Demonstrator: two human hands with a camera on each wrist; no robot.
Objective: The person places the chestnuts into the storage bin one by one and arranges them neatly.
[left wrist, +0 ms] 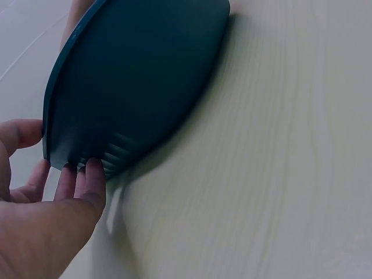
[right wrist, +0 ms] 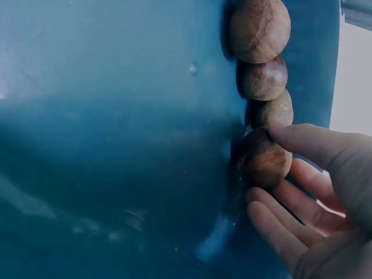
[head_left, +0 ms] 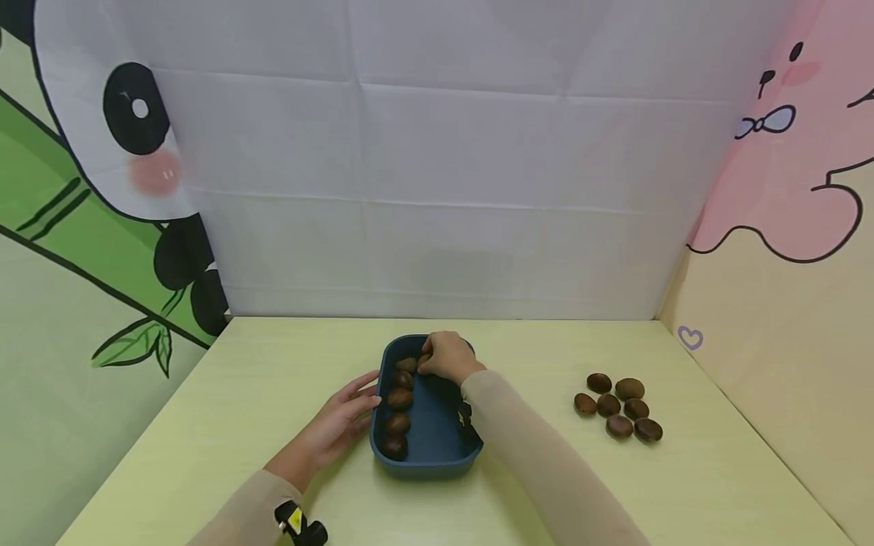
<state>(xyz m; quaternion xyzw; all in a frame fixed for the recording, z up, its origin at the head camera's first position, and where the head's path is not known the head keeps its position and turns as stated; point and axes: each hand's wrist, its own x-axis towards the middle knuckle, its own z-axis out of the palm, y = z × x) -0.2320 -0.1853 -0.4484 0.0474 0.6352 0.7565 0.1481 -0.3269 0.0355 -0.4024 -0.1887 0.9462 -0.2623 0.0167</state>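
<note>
A blue rectangular container [head_left: 437, 455] stands on the table with a row of brown chestnuts [head_left: 400, 399] along its left wall. Inside its far end, my right hand [head_left: 449, 356] pinches a chestnut [right wrist: 265, 165] between thumb and fingers, next to the far end of the row. The right wrist view has this nut against another chestnut [right wrist: 272, 110]. My left hand [head_left: 341, 419] rests against the container's outer left side. Its fingertips [left wrist: 95, 168] touch the wall in the left wrist view, with the thumb near the rim.
A loose group of several chestnuts [head_left: 617, 408] lies on the table right of the container. The pale yellow table [head_left: 293, 349] ends at a white back panel [head_left: 444, 250]. Printed side walls with a panda [head_left: 184, 189] and a pink animal [head_left: 785, 189] flank it.
</note>
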